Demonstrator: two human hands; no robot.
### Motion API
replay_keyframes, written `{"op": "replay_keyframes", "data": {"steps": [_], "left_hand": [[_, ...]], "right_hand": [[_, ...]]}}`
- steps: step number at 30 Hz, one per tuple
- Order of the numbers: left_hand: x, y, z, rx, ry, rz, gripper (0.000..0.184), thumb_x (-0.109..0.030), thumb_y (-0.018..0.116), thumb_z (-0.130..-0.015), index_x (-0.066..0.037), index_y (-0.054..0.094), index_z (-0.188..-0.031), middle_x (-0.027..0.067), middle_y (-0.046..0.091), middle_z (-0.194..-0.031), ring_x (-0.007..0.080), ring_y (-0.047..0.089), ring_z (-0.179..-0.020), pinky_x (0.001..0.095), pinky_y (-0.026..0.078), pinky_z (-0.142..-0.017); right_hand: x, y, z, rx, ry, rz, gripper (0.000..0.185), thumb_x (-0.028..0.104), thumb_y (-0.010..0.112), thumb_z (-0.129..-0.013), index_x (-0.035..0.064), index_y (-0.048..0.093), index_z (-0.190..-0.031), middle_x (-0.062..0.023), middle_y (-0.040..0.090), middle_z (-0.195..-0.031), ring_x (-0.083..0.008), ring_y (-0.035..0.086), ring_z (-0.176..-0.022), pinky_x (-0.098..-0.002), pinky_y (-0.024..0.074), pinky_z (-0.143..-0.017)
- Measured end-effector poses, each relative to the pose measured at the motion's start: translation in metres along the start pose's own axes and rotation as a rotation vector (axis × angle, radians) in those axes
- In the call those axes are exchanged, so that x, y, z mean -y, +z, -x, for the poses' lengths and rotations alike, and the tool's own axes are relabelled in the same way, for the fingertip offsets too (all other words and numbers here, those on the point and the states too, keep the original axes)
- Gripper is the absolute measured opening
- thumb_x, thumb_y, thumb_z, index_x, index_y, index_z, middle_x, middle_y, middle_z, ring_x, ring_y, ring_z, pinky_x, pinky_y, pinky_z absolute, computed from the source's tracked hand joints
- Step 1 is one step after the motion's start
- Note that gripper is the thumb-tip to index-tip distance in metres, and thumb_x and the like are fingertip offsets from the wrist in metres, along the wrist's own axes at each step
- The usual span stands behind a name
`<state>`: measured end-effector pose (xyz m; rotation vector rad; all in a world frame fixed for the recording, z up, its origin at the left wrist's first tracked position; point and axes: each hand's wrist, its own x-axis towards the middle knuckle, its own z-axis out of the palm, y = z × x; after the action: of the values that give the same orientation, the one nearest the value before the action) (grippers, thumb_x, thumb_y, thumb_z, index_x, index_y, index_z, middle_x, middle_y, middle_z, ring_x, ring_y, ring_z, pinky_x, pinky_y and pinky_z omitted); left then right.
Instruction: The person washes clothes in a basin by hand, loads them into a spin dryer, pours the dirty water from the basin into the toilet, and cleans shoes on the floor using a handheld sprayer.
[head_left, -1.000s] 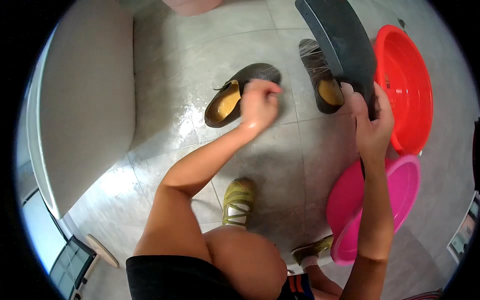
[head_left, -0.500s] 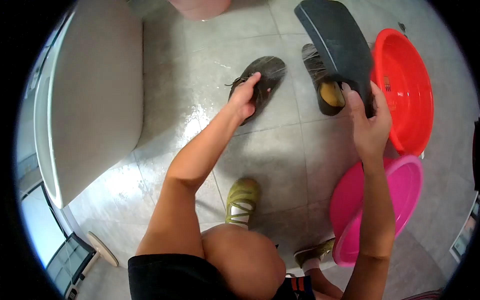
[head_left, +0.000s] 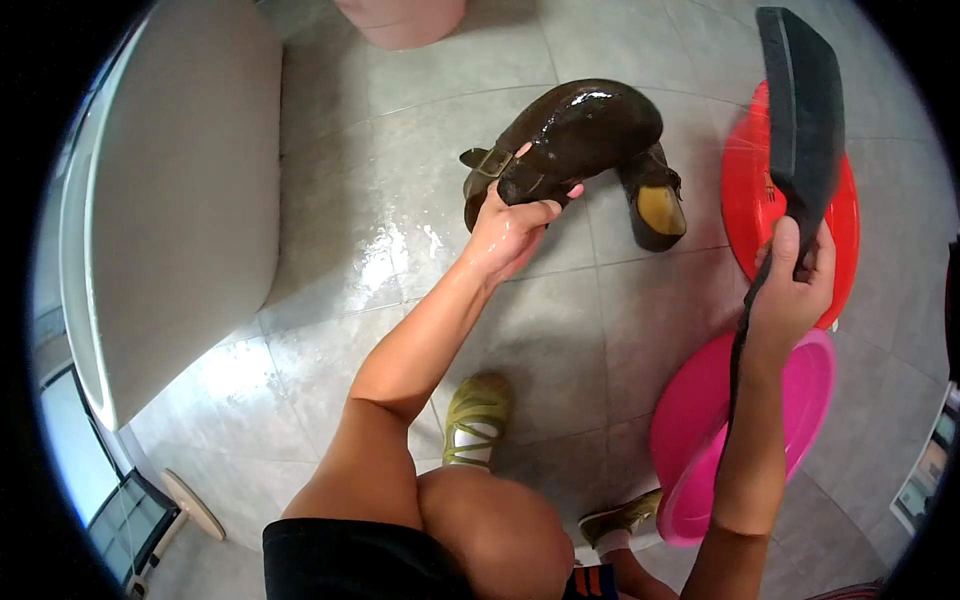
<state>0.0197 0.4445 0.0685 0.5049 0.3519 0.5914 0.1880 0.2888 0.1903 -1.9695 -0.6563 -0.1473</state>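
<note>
My left hand [head_left: 510, 230] is closed around a wet dark brown shoe [head_left: 590, 130] with a buckled strap. The shoe's rounded toe points right, and its surface shines. Behind it another dark shoe [head_left: 660, 215] stands on the floor, its yellowish insole showing and its front partly covered. On the right, my right hand [head_left: 795, 290] grips the narrow end of a black paddle-shaped tool [head_left: 805, 110], held upright in front of the red basin [head_left: 740, 190]. A black cord or strap trails from that hand down along the forearm. The tool's exact kind is unclear.
A pink basin [head_left: 680, 420] leans below the red one, beside my right forearm. A pale tub-like fixture [head_left: 190, 180] fills the left side. At the top stands a light pink bucket [head_left: 405, 20]. The grey tile floor [head_left: 380, 260] is wet near my left hand.
The shoe in my left hand has come up closer and turned, so its buckle and glossy toe show. My right hand has moved right with the black tool, uncovering more of the other shoe.
</note>
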Motion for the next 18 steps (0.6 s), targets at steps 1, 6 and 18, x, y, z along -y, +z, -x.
{"op": "replay_keyframes", "data": {"steps": [1,6,18], "left_hand": [[-0.003,0.004,0.001,0.021,0.012,0.015,0.067,0.019,0.046,-0.071,-0.003,0.038,-0.134,0.0097,0.053,-0.124,0.0232,0.052,-0.111,0.0353,0.041,-0.098],[-0.016,0.016,0.008,0.126,0.064,0.068,0.066,0.015,0.053,-0.072,-0.002,0.039,-0.134,0.0096,0.053,-0.125,0.0226,0.051,-0.112,0.0359,0.04,-0.099],[-0.024,0.012,-0.013,0.003,-0.05,0.296,0.047,-0.039,0.041,-0.098,-0.005,0.044,-0.129,0.0111,0.052,-0.129,0.0262,0.05,-0.117,0.0438,0.045,-0.093]], "right_hand": [[0.004,-0.002,0.0,0.008,0.005,-0.038,0.032,0.015,0.064,-0.089,-0.0036,0.056,-0.114,-0.0034,0.06,-0.084,-0.0077,0.054,-0.069,-0.0217,0.0437,-0.062],[0.007,-0.011,-0.003,-0.06,-0.002,-0.016,0.032,0.016,0.063,-0.089,-0.0035,0.056,-0.113,-0.0028,0.059,-0.078,-0.0073,0.052,-0.061,-0.0215,0.0419,-0.056],[0.014,-0.007,0.003,0.051,0.007,-0.018,0.031,0.011,0.061,-0.09,-0.0027,0.055,-0.116,-0.0013,0.059,-0.081,-0.0052,0.052,-0.066,-0.0194,0.0416,-0.058]]}}
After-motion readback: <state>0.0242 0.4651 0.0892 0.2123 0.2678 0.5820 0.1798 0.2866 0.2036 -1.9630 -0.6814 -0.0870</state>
